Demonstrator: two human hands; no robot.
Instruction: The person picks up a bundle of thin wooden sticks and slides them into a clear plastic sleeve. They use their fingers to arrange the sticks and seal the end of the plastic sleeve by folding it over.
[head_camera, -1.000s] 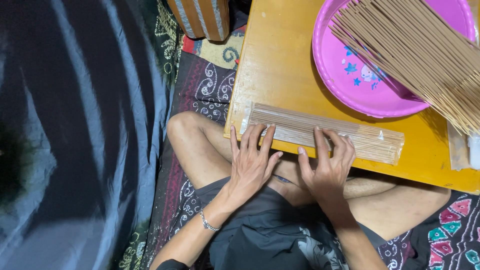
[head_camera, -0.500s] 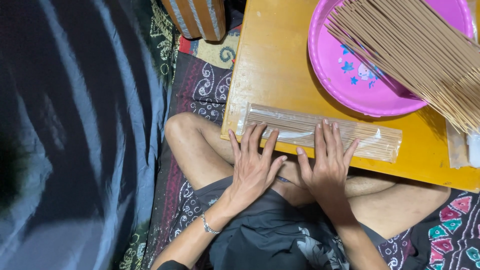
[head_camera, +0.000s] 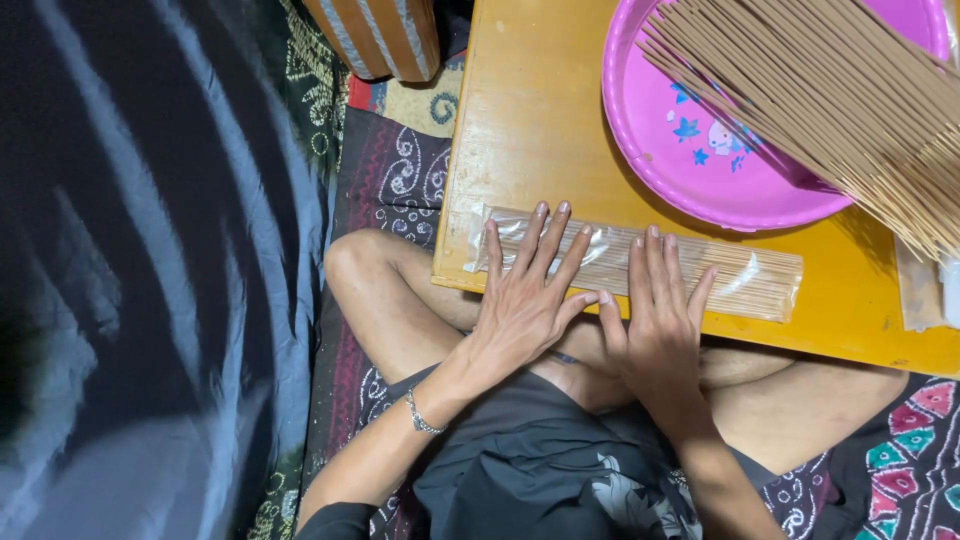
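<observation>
At near edge of yellow wooden table (head_camera: 530, 110): clear plastic packet of thin tan sticks (head_camera: 745, 280), long axis left-right, parallel to edge. Left hand (head_camera: 525, 300) and right hand (head_camera: 655, 325) flat on it, fingers spread, gripping nothing.

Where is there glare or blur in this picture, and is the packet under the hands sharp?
Head view: the clear packet of sticks shows pale glare on its plastic, yet stays sharp, as do the left hand and right hand lying flat on it. The dark striped cloth at the left is smeared and soft. The pink plate casts a shadow on the yellow table.
</observation>
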